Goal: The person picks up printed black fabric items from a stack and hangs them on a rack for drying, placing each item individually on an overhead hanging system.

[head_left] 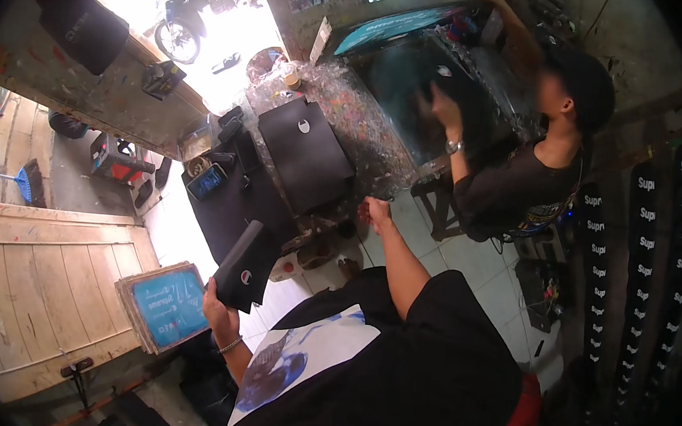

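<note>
My left hand [221, 314] grips the lower edge of a folded black cloth piece [243, 273], which stands tilted and shows a small round red-and-white emblem. Out in front of me, past the corner of a dark stack, my right hand [374, 214] is raised with its fingers loosely bent and slightly apart; I see nothing in it. That stack of black cloth panels [305, 157] bears a pale emblem on top and lies on the worktable. Nearer to my left hand, a black sheet [230, 224] covers another surface.
At right a co-worker [523, 172] reaches over a dark print board [433, 91]. A phone [207, 181] and small items lie left of the stack. Teal-faced frames [166, 307] lean by a wooden door [43, 284]. Black printed strips [641, 264] hang at right.
</note>
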### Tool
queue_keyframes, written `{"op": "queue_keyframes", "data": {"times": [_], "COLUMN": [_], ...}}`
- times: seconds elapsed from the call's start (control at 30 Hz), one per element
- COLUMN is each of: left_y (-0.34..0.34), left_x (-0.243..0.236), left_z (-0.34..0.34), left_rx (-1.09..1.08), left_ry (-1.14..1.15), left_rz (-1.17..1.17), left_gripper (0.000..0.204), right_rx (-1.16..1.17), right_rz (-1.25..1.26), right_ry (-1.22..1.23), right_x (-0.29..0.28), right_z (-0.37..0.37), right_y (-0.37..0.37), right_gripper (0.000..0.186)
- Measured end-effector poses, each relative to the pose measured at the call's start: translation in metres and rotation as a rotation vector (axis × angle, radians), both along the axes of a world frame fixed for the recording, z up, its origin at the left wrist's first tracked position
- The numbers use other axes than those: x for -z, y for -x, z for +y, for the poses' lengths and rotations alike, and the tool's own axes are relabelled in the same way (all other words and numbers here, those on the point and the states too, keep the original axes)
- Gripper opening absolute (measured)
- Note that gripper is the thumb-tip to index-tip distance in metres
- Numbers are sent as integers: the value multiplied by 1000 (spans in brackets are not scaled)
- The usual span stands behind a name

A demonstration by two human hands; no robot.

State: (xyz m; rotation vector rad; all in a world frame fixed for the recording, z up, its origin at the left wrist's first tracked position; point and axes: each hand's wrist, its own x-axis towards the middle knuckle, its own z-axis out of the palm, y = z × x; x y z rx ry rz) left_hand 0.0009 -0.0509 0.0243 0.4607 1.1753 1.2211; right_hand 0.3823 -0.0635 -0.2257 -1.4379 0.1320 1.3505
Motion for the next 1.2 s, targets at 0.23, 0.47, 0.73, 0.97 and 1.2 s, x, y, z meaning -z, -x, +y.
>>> {"op": "queue_keyframes", "data": {"times": [0.23, 0.47, 0.73, 0.97, 1.2], "left_y": [-2, 14, 8, 8, 1], "left_x": [-5, -4, -21, -8, 2], "left_z": [-5, -14, -23, -22, 0], "left_rx": [-29, -108, -97, -50, 133], "left_ry": [35, 96, 117, 125, 48], "left_rz": [36, 84, 204, 189, 67], "left_gripper": [26, 26, 30, 25, 25], "right_rx": [143, 106, 14, 253, 304], "right_rz": [-223, -186, -102, 54, -37], "right_ry": [-21, 30, 136, -326, -727], "right_x": [-1, -12, 47, -23, -164], "right_z": [28, 96, 154, 138, 56], "right_y": [-25, -26, -81, -72, -53], "right_gripper": [27, 75, 73, 23, 13]}}
